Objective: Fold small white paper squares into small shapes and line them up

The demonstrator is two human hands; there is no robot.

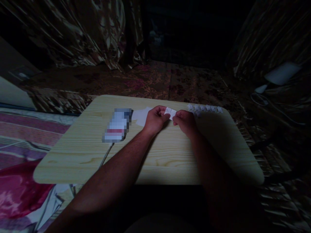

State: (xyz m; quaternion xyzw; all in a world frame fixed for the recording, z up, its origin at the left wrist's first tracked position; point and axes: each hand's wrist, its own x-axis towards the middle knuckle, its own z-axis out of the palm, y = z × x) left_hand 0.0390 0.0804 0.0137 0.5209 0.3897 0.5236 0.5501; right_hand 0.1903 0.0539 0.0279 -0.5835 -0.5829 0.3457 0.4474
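Both of my hands meet over the far middle of a pale wooden table (155, 155). My left hand (155, 119) and my right hand (186, 122) pinch a small folded white paper piece (170, 112) between their fingertips, a little above the tabletop. Loose white paper sheets (140, 116) lie flat just left of my left hand. A row of several small folded white paper pieces (205, 108) sits along the far right edge of the table, beyond my right hand.
A blurred-out flat object (118, 125) lies on the table left of the sheets, with a thin cable (107, 155) running from it toward the front edge. Patterned fabric surrounds the table; a white device (282, 73) and cord rest at the far right. The room is dark.
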